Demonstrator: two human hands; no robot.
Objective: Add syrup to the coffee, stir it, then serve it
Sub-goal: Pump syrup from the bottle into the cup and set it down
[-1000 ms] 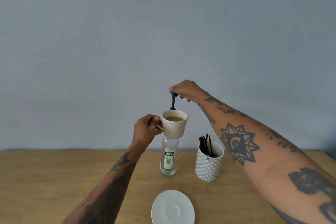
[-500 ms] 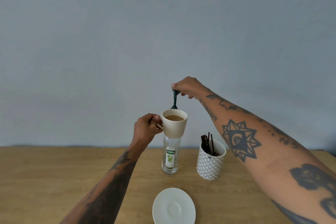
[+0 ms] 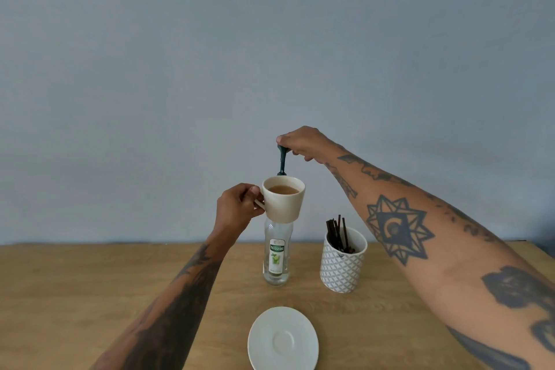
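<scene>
My left hand point(image 3: 237, 209) grips the handle of a cream cup point(image 3: 283, 204) and holds it in the air, level, with light brown coffee point(image 3: 283, 189) inside. Right behind and below the cup stands a clear syrup bottle point(image 3: 277, 258) with a green label. Its dark green pump point(image 3: 281, 161) rises above the cup's far rim. My right hand point(image 3: 303, 141) is closed over the pump's top. The pump's spout is hidden behind the cup.
A white saucer point(image 3: 283, 339) lies on the wooden table point(image 3: 90, 279) near me, below the cup. A patterned white pot point(image 3: 342, 267) with dark stirrers point(image 3: 338, 231) stands right of the bottle. A plain grey wall is behind.
My right hand has risen a little with the pump top, showing more of the stem. The cup stays held in about the same spot.
</scene>
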